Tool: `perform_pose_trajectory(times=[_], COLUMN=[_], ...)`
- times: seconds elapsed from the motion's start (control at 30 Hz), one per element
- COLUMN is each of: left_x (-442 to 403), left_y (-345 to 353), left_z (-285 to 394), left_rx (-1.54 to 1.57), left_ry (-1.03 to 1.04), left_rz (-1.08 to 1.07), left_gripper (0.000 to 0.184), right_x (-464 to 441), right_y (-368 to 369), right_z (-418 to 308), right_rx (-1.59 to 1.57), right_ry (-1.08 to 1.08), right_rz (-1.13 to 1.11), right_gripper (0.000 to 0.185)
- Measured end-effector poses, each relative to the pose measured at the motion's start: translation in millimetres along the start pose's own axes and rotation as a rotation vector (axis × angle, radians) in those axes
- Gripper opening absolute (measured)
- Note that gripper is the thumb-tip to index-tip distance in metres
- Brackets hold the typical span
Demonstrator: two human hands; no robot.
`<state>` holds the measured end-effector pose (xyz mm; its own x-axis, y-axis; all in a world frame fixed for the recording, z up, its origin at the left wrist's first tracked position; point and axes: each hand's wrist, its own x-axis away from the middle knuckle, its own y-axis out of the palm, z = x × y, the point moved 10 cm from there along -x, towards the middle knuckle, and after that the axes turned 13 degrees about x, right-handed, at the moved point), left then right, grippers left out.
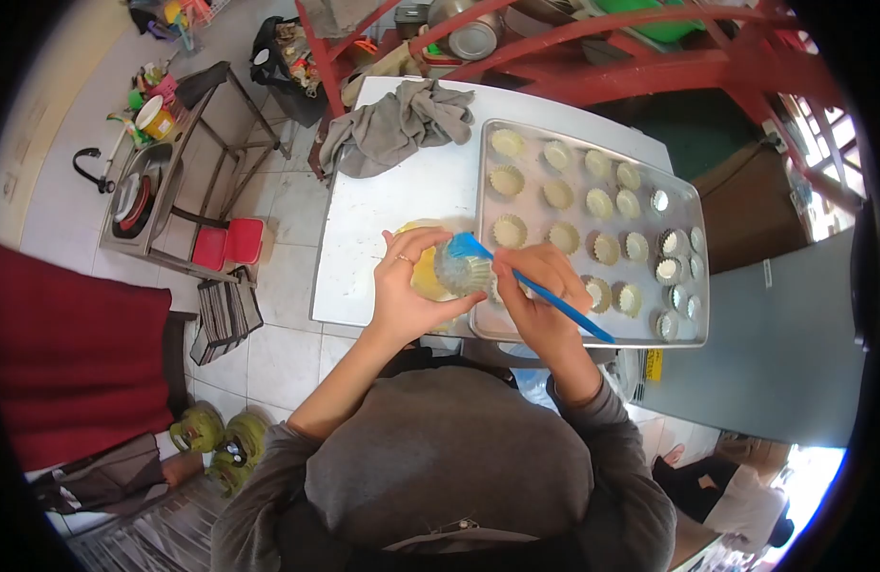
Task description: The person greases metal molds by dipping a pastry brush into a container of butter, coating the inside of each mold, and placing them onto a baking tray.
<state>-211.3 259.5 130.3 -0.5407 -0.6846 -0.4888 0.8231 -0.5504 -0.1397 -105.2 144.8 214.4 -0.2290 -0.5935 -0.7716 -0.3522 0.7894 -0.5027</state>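
My left hand (399,288) grips a fluted metal tart mould (469,277) by its sides, fingers and thumb curled round it. A blue pastry brush (578,317) is in my right hand (545,286), its bristle end against the inside of the mould. Beneath my left hand lies something yellow (423,278), mostly covered, perhaps a bowl. To the right, a large metal baking tray (704,305) bears several fluted tart moulds (556,194) in loose rows, some pale and some shinier. My right hand is above the tray's near left corner.
The white table (364,229) carries a crumpled grey cloth (397,129) at its far left. Red bars (573,43) cross behind it. On the left are a sink (163,176) and green gas cylinders (235,443). Another person (736,500) is at lower right.
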Motion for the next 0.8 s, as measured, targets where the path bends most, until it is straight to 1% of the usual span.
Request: perform_pose_trajectory(times=[0.1,0.13,0.23,0.27,0.37,0.4,0.47,0.5,0.57,0.63,0.67,0.77,0.8], left_x=[-4,-4,-4,-5,-4,-2,1,4,7,5,4,3,5], left_y=[1,2,8,10,18,23,30,32,37,41,43,55,56], left_z=[-8,-9,-16,-18,-19,-23,-29,-34,-44,-47,-49,-38,-44], left_rx=[0.142,0.166,0.284,0.329,0.374,0.381,0.382,0.491,0.706,0.803,0.853,0.903,0.899], left_ry=[0.013,0.015,0.022,0.025,0.055,0.021,-0.036,-0.072,-0.146,-0.212,-0.247,-0.170,-0.237], left_rz=[-0.051,-0.084,-0.143,-0.156,-0.195,-0.232,-0.304,-0.316,-0.335,-0.413,-0.451,-0.650,-0.645], left_gripper=[0.065,0.067,0.071,0.071,0.069,0.070,0.071,0.072,0.073,0.075,0.076,0.076,0.075], right_x=[-2,0,18,17,17,17,22,26,18,11,9,-2,-4], right_y=[-19,-31,-45,-39,-15,-10,-3,-1,-16,-32,-34,-12,-9], right_z=[8,4,16,4,-12,-10,-1,5,2,4,7,-11,-16], right_rx=[0.104,0.179,-0.164,-0.042,0.162,0.145,-0.137,-0.280,-0.226,-0.211,-0.271,-0.169,-0.033], right_ry=[0.053,0.020,0.351,0.228,0.188,0.220,0.394,0.478,0.401,0.343,0.359,0.119,0.047], right_rz=[0.133,0.210,0.294,0.165,0.060,0.059,0.149,0.197,0.153,0.058,-0.048,-0.296,-0.271], right_gripper=[0.027,0.024,0.022,0.020,0.020,0.020,0.020,0.020,0.019,0.018,0.018,0.019,0.018])
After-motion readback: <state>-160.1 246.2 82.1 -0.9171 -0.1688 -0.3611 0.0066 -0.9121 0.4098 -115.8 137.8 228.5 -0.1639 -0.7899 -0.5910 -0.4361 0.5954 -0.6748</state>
